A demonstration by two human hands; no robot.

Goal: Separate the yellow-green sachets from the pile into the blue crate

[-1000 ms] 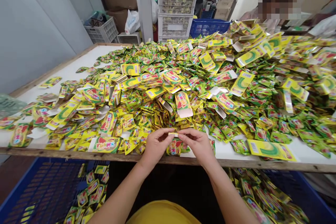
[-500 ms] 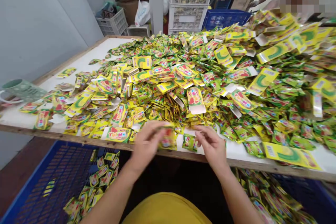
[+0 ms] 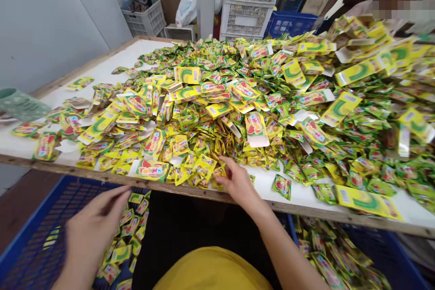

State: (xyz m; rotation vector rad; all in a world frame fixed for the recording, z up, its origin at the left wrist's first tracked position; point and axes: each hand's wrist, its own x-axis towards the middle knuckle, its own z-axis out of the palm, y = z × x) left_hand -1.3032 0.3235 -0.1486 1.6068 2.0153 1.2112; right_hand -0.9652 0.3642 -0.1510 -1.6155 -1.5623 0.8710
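I have the left hand (image 3: 95,222) at the lower left of the frame, above the blue basket (image 3: 37,235), its forearm rising from the bottom edge. The fingers run close together, tips pointing right and slightly up, with the thumb near them; I cannot tell whether they pinch anything.

My right hand (image 3: 239,183) is at the centre, just over the front edge of the surface (image 3: 125,56), its forearm slanting in from the lower right. The index finger reaches forward and the thumb sits below it, a little apart, around a yellow packet (image 3: 219,173) at the front of the heap; I cannot tell whether the grip is tight. More yellow sachets (image 3: 205,165) lie just left of those fingers, beside a flat printed carton (image 3: 151,170). A green sachet (image 3: 282,186) rests right of centre, near the front edge.
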